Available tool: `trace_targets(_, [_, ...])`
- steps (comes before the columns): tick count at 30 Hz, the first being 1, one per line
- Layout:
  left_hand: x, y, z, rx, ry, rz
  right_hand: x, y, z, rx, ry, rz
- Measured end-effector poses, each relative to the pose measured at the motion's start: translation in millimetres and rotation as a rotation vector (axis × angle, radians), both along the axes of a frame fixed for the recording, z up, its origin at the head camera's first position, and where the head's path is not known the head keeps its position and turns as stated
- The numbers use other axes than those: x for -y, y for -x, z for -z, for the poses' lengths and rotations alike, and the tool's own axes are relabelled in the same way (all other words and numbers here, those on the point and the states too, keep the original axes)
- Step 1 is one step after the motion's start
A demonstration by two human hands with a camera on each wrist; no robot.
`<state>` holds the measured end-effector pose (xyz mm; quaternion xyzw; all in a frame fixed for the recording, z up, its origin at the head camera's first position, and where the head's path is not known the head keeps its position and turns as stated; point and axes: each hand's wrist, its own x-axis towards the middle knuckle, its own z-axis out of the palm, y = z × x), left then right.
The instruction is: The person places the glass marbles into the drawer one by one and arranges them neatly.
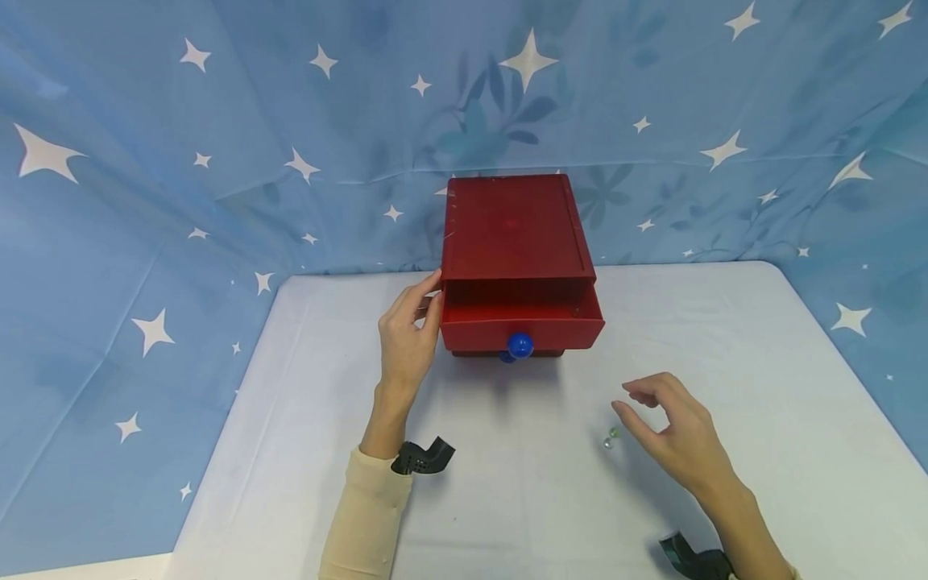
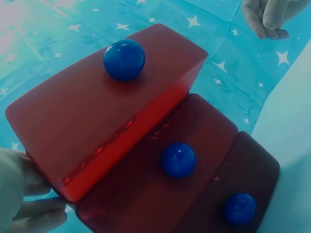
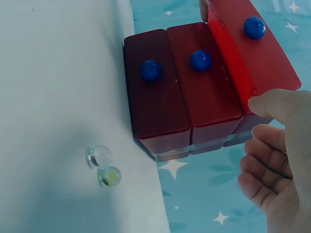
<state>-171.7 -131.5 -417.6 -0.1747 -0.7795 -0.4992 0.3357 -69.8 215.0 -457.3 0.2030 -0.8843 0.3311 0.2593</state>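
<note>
A small red cabinet (image 1: 515,229) with three drawers stands at the back of the table. Its top drawer (image 1: 522,334) is pulled out and shows a bare inside; the two lower drawers are closed. Each front bears a round blue knob (image 2: 124,59). At the left side of the cabinet my left hand (image 1: 409,334) rests its fingertips, with the thumb by the drawer's edge. My right hand (image 1: 677,435) hovers in the air with loosely bent fingers and nothing in them. Near it on the table lie a clear marble (image 3: 101,156) and a marble with yellow-green inside (image 3: 111,176).
A white cloth covers the table (image 1: 304,387). Behind it and at both sides hangs a blue curtain (image 1: 348,145) with white stars, close behind the cabinet. Black straps (image 1: 424,457) sit around both wrists.
</note>
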Motion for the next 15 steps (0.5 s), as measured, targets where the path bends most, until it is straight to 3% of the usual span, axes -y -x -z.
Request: trace_targets(15, [0.6, -0.2, 0.4, 0.021, 0.010, -0.006, -1.3, -1.7, 8.3, 0.030, -0.031, 0.040])
